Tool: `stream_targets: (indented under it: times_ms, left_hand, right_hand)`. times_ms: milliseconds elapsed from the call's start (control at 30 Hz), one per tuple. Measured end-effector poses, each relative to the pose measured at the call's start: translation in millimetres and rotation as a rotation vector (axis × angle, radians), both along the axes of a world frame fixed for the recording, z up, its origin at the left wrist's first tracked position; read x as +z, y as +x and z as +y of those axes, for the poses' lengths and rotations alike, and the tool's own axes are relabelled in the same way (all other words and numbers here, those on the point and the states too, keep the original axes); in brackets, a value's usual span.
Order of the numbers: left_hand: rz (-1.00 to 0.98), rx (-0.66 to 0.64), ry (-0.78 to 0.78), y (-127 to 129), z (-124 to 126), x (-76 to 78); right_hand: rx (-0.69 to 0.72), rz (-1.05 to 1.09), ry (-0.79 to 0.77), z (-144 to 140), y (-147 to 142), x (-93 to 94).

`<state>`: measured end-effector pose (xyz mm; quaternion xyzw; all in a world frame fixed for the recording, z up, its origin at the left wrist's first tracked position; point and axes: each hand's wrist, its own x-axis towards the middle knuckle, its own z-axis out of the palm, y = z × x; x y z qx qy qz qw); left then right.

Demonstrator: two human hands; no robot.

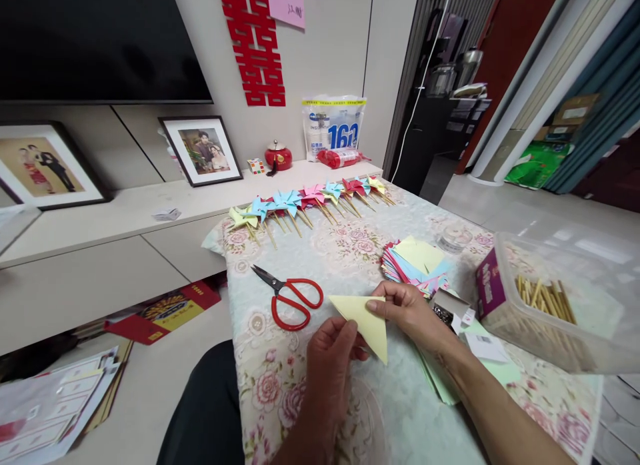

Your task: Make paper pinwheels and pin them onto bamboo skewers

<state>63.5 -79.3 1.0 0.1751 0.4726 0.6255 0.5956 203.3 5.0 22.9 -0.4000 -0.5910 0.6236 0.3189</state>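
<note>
Hands: left hand (333,348), right hand (407,310), pinching yellow paper triangle (364,316).

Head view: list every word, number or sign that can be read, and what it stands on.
"160": blue digits on the white plastic pack against the wall.
Red paper double-happiness sign on the wall.
Pink paper note: handwriting too blurred.
Purple label on the clear plastic box: too blurred.

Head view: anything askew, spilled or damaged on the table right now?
Nothing spilled or damaged. Both hands, left hand and right hand, hold a folded yellow paper triangle. The coloured paper stack is fanned unevenly; the red scissors lie flat.
</note>
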Motion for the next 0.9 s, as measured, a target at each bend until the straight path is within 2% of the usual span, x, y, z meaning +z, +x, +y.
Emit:
stream_targets:
  times_ms: [233, 333, 433, 600, 700, 900]
  left_hand:
    - [0.066, 0.064, 0.028, 0.3, 3.3, -1.6]
    - [0.016, 0.083, 0.013, -3.1, 4.7, -3.1]
    - [-0.045, 0.093, -0.014, -8.6, 5.3, -1.2]
    - [-0.085, 0.096, -0.034, -13.4, 7.0, 2.6]
    - [-0.059, 0.067, -0.030, -12.3, 7.2, 3.4]
    - [-0.006, -0.004, -0.035, -10.8, 2.7, 6.8]
  right_hand:
    - [-0.003, 0.021, 0.025, -1.0, -0.7, 0.7]
    - [0.002, 0.080, 0.092, 0.7, 3.6, 1.4]
    - [0.046, 0.079, 0.222, 2.9, 10.2, 3.5]
    - [0.240, -0.070, 0.552, 3.2, 13.4, 10.0]
    - [0.249, -0.107, 0.658, 2.2, 9.1, 10.9]
    - [0.147, -0.110, 0.579, 1.3, 4.3, 6.7]
